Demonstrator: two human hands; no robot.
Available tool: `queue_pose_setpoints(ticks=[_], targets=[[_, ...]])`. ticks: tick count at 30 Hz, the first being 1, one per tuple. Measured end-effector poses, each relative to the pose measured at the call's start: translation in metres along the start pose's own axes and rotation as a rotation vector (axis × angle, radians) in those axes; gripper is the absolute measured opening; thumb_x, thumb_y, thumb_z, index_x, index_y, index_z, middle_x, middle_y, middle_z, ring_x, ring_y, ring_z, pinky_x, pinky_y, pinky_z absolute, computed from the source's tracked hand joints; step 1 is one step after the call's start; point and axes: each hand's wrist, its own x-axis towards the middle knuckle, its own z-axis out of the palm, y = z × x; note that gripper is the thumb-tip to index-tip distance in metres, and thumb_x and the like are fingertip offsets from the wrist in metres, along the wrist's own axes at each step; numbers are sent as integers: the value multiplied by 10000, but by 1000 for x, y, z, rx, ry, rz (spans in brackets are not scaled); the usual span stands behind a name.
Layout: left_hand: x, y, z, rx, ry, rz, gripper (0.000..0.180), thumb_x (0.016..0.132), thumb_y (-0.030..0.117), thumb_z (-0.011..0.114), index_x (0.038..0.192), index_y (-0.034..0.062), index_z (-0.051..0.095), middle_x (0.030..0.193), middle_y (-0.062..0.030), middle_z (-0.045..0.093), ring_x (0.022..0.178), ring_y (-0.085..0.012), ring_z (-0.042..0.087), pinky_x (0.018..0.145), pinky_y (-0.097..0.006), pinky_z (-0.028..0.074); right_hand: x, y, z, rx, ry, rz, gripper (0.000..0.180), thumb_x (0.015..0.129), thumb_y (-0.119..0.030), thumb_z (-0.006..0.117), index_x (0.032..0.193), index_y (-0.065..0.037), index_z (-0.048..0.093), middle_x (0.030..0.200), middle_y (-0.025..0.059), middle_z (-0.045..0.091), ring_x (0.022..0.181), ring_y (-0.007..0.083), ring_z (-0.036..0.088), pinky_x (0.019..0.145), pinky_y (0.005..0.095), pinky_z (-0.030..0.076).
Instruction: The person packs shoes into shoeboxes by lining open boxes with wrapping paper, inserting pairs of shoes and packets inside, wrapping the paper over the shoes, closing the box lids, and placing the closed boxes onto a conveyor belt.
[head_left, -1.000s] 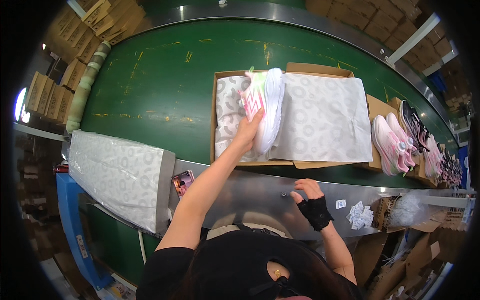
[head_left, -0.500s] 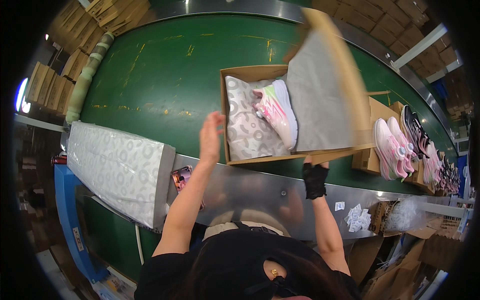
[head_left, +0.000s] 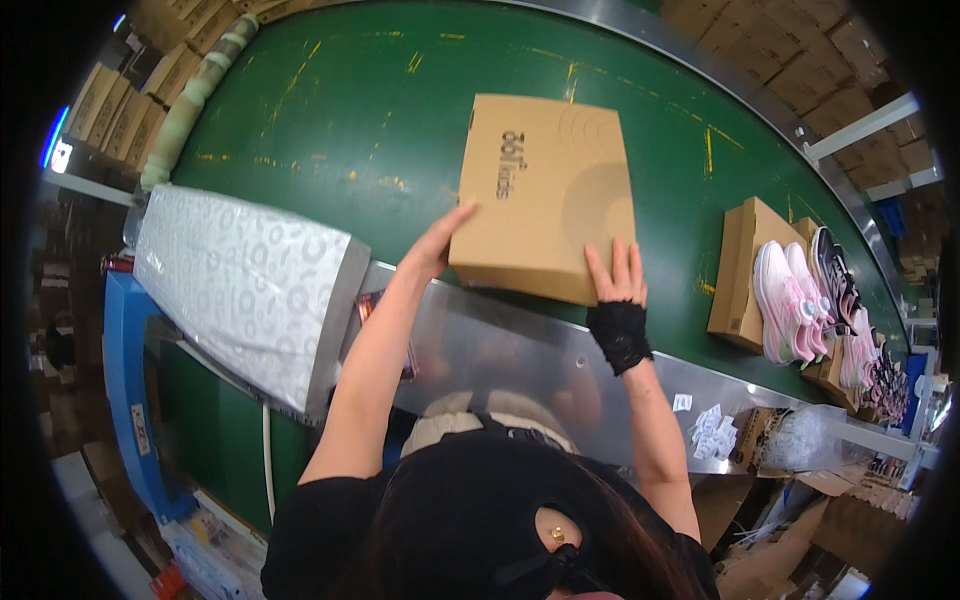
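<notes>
A brown cardboard shoebox (head_left: 545, 200) with its lid down sits on the green conveyor belt (head_left: 350, 110) in front of me. Against the box's near left edge rests my left hand (head_left: 438, 240), its fingers stretched along the side. My right hand (head_left: 617, 275), in a black fingerless glove, lies with spread fingers on the near right corner of the lid. Whatever is inside the box is hidden by the lid.
A stack of patterned tissue paper (head_left: 240, 280) lies at the left. Pink and white sneakers (head_left: 790, 300) stand by another shoebox (head_left: 745, 270) on the right, with more shoes beyond. Small white packets (head_left: 712, 433) lie on the metal ledge (head_left: 520, 350).
The shoebox lid has swung from open at the right to down over the box, covering the sneaker and tissue. My right hand has moved up onto the lid; my left touches the side.
</notes>
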Motion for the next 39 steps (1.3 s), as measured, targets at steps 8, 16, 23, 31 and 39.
queue_pose_setpoints(ticks=[8, 16, 23, 31, 39], targets=[[-66, 25, 8, -284, -38, -2, 471, 796, 336, 465, 1131, 5, 466, 1053, -127, 549, 933, -207, 552, 787, -321, 449, 22, -37, -85, 34, 261, -261, 579, 554, 68, 519, 1105, -110, 523, 1198, 152, 438, 1090, 285, 424, 846, 409, 337], [-220, 28, -46, -491, 108, 497, 427, 817, 285, 432, 1108, -26, 465, 1027, -142, 558, 911, -227, 557, 801, -324, 447, -31, -55, -72, 459, 254, -248, 561, 688, 44, 544, 1217, -58, 388, 1249, 178, 365, 1125, 330, 398, 915, 372, 363], [-353, 4, -120, -552, 680, 929, 464, 780, 395, 434, 1135, 99, 465, 1075, -94, 529, 975, -260, 513, 818, -427, 421, -120, 49, 15, 300, -101, 5, 487, 707, -66, 551, 1175, -39, 422, 1287, 208, 287, 1154, 376, 334, 949, 411, 305], [-375, -32, -152, -836, 1048, 742, 980, 676, 664, 464, 1357, 194, -60, 1396, -184, 53, 1266, -384, 149, 909, -639, 178, -225, 153, 44, -194, -195, 426, 425, 791, -114, 501, 1207, -172, 435, 1280, 162, 335, 1154, 337, 339, 940, 393, 308], [-238, -43, -71, -357, 454, 389, 429, 826, 327, 492, 1128, 31, 419, 1063, -166, 500, 988, -270, 495, 830, -439, 410, -260, 176, 66, 444, 167, 436, 207, 805, -86, 466, 992, -50, 549, 1057, 144, 470, 884, 260, 503, 778, 339, 417]])
